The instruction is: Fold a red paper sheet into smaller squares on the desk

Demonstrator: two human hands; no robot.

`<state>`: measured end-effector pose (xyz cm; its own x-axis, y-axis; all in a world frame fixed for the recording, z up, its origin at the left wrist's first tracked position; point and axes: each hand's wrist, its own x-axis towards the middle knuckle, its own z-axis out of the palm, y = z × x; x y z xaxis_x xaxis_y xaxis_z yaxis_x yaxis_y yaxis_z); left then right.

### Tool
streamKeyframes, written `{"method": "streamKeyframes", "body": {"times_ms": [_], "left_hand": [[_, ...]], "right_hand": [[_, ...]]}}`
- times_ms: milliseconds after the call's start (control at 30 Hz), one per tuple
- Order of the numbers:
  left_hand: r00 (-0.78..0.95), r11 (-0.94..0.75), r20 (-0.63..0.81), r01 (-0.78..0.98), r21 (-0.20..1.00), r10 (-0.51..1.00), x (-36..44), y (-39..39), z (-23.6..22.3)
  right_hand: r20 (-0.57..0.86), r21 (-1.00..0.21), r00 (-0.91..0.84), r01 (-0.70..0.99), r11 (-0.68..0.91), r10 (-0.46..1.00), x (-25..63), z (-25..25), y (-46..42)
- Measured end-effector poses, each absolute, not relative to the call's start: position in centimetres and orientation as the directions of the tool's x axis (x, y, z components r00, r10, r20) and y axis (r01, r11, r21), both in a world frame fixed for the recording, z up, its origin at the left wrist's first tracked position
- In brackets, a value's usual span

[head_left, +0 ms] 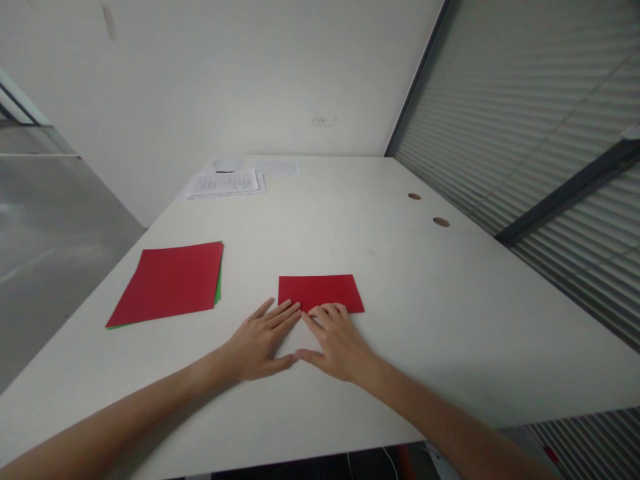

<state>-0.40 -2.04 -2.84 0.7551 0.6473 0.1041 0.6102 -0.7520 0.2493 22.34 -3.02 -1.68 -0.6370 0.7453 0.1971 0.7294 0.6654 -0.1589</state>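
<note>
A folded red paper (320,291) lies flat on the white table (450,307), a little in front of me. My left hand (260,343) and my right hand (336,341) rest palm down side by side, thumbs touching, fingertips pressing on the paper's near edge. Fingers of both hands are stretched out flat and hold nothing.
A stack of red sheets (167,283) with a green sheet showing at its edge lies to the left. Printed white papers (227,183) sit at the far left corner. Two round holes (441,221) mark the tabletop at the right, beside a wall of blinds (525,120).
</note>
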Motion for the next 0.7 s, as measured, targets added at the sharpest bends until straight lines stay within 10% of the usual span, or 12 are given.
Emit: {"method": "streamKeyframes", "body": {"times_ms": [700], "left_hand": [[0.75,-0.738,0.064,0.627,0.248,0.658,-0.5,-2.0,-2.7]], "right_hand": [[0.355,-0.136,-0.464,0.833,0.535,0.812,31.8,-2.7,-3.2]]}}
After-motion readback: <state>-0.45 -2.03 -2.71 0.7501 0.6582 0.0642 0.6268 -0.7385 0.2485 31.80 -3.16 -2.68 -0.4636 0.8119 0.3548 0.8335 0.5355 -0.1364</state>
